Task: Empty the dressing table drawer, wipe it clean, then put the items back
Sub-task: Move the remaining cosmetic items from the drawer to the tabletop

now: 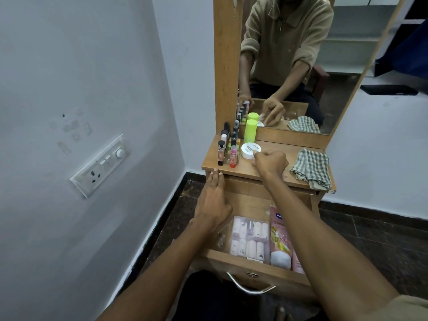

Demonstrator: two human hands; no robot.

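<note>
A wooden dressing table (245, 171) stands against a mirror (324, 66), its drawer (259, 262) pulled open beneath the tabletop, a metal handle (249, 288) on its front. Inside the drawer lie a clear pack of small bottles (250, 239) and, just to its right, a pink tube (280, 239). On the tabletop a checked cloth (311, 169) lies crumpled at the right, a green bottle (250, 131) stands at the back, and a row of small cosmetic bottles (228, 144) fills the left side. The left hand (214, 202) lies flat, fingers straight, fingertips touching the tabletop's front edge above the drawer. The right hand (272, 163), fingers curled, pinches the near rim of a white jar (250, 150) resting on the tabletop.
</note>
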